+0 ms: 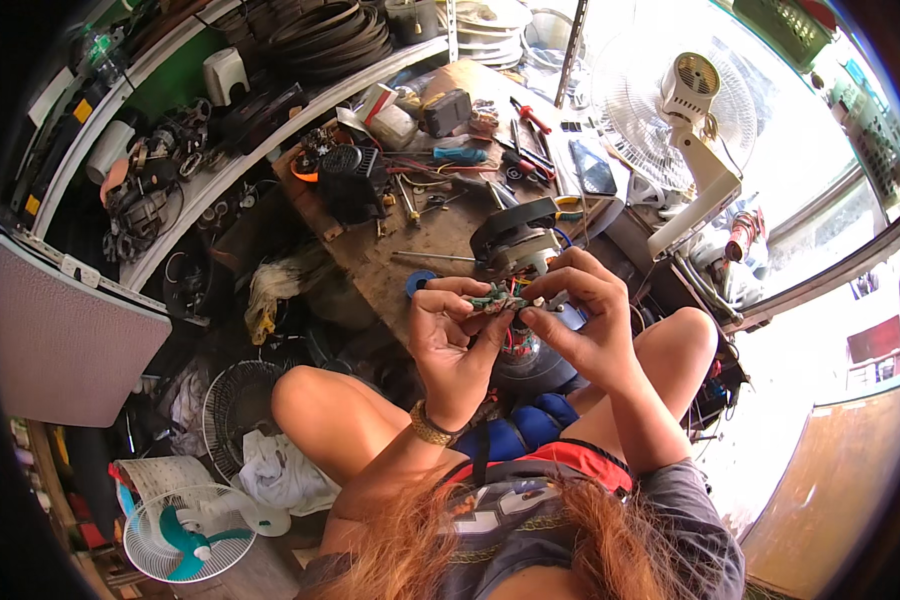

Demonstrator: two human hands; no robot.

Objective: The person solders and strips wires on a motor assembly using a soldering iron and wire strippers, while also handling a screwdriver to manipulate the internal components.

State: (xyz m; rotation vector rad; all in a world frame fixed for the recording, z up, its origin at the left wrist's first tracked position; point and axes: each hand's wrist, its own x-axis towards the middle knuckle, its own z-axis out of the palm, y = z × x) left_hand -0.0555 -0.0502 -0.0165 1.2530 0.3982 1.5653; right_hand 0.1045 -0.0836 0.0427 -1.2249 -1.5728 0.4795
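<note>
Between my two hands is a small greenish part with wires (496, 300), possibly a switch or circuit board; its exact kind is too small to make out. My left hand (450, 335) pinches its left end, with a gold bracelet on the wrist. My right hand (588, 322) closes thumb and fingers on the right end, where a pale tip shows. Just beyond stands a fan motor with a dark round housing (510, 232). Coloured wires run below the hands toward a dark rounded fan base (535, 365) between my knees, partly hidden by my hands.
A wooden worktop (375, 262) ahead carries screwdrivers, pliers (570, 210), a black motor housing (350, 180) and a phone (592, 165). A white stand fan (690, 100) is at the right. Shelves with parts (160, 180) line the left; a small teal-bladed fan (185, 540) lies lower left.
</note>
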